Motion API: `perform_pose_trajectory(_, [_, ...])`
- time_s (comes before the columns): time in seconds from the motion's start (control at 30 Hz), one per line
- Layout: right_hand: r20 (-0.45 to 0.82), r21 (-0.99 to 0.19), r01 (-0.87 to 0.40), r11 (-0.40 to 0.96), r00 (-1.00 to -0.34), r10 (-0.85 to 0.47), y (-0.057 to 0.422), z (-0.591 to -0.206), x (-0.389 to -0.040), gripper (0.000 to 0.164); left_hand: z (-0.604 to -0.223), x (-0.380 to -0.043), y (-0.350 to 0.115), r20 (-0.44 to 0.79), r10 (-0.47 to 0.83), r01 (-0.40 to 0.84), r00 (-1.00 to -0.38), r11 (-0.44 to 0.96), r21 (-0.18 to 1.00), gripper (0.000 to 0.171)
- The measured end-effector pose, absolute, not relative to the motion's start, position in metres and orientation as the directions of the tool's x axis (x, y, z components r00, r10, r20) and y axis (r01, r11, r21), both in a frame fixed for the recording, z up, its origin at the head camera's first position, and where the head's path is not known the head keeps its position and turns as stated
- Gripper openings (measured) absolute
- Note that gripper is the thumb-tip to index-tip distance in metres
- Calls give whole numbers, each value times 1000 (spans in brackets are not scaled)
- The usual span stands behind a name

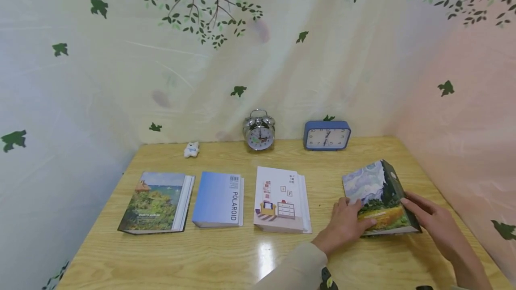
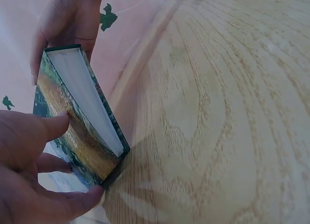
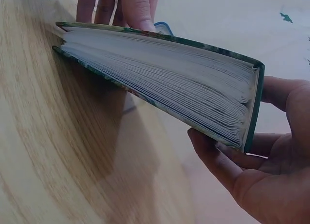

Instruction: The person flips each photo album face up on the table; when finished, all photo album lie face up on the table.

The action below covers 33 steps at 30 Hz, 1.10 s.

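At the right of the table, in the head view, is a thick photo album with a painted landscape of clouds, dark trees and a golden field on its cover. My left hand holds its left side, the thumb on the front cover. My right hand grips the dark green spine. In the right wrist view, right-hand fingertips reach under the lower cover, and the spine side is raised above the table. The white page block shows from its end, fanned slightly between the covers.
Left of it lie a white album with a furniture drawing, a blue POLAROID album and a seaside-painting photo album. Behind stand a blue clock, a silver twin-bell alarm clock and a small white figurine. Curtains surround the wooden table.
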State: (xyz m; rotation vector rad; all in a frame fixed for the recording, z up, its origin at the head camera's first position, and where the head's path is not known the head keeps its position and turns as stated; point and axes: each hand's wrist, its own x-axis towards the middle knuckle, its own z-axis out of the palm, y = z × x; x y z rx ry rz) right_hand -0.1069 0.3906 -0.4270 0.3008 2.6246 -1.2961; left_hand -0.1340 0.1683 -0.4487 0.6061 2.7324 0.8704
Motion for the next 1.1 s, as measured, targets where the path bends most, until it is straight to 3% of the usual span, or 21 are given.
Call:
perform_pose_trajectory(0.17, [-196, -838, 214, 502, -977, 89, 392, -428, -106, 69, -450, -138, 166, -32, 509, 406, -860, 720, 562, 58])
perform_pose_trajectory(0.37, [-77, -935, 90, 344, -996, 52, 392, -424, -108, 51, -457, -145, 165, 2, 582, 456, -813, 635, 623, 60])
perform_pose_trajectory(0.5, [-25, -910, 27, 413, -1000, 12, 388, -419, -108, 53, -457, -147, 163, 6, 591, 448, -807, 604, 659, 61])
perform_pose_trajectory(0.77, [61, -917, -73, 392, -997, -43, 373, -414, -109, 49, -445, -151, 155, 64, 592, 396, -803, 451, 800, 58])
perform_pose_trajectory(0.9, [70, -868, -74, 491, -997, -27, 364, -410, -109, 51, -431, -150, 152, 94, 566, 357, -819, 374, 856, 59])
perform_pose_trajectory(1.1, [65, -819, -66, 569, -998, -22, 350, -406, -110, 53, -416, -150, 147, 55, 515, 291, -856, 390, 874, 65])
